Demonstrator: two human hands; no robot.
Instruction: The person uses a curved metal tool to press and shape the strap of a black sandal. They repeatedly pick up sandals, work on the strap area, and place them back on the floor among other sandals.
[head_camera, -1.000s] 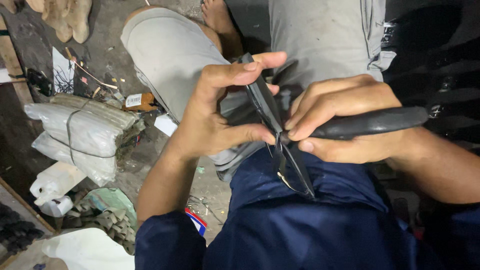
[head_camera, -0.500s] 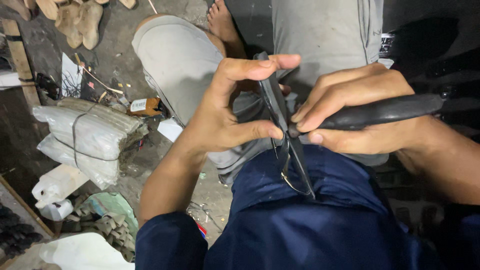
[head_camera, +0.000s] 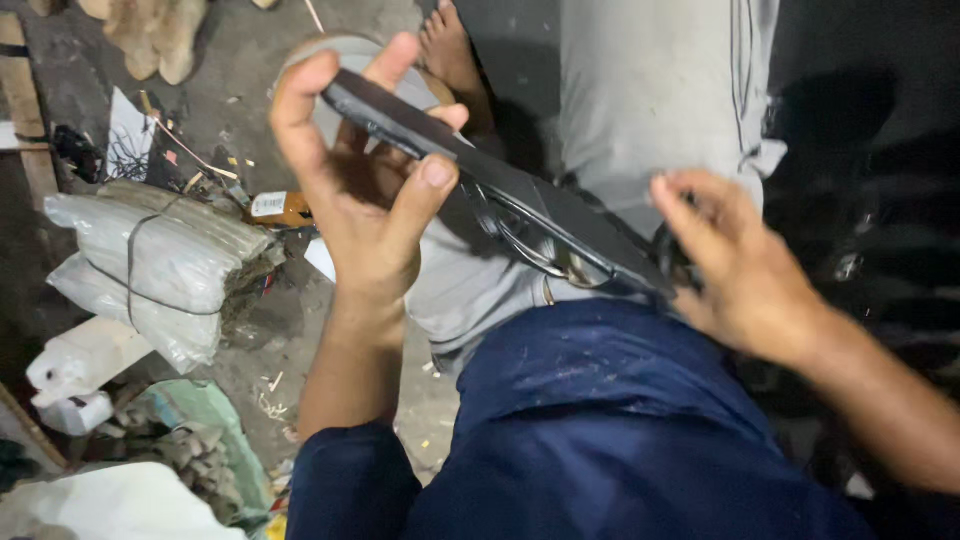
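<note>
black strip held up and turned between two hands

the left hand (head_camera: 365, 190) holds the upper end of a flat black strip (head_camera: 520, 200), thumb pressed on its near face and fingers curled loosely behind it, so the grasp is closed but not tight. from that grip the strip slopes down and away toward the right hand (head_camera: 745, 270), whose fingers are spread; they seem to meet the strip's lower end, though motion blur leaves it unclear whether they pinch it. judged from this pose, the step in hand is repositioning or inspecting the strip; the next move calls for a firm hold at the lower end. a thin wire loop (head_camera: 530, 240) hangs below mid-strip; its attachment is hard to make out. the strip's far tip is hidden behind the right hand. below the grip lies a wrapped bundle (head_camera: 150, 265).
</note>
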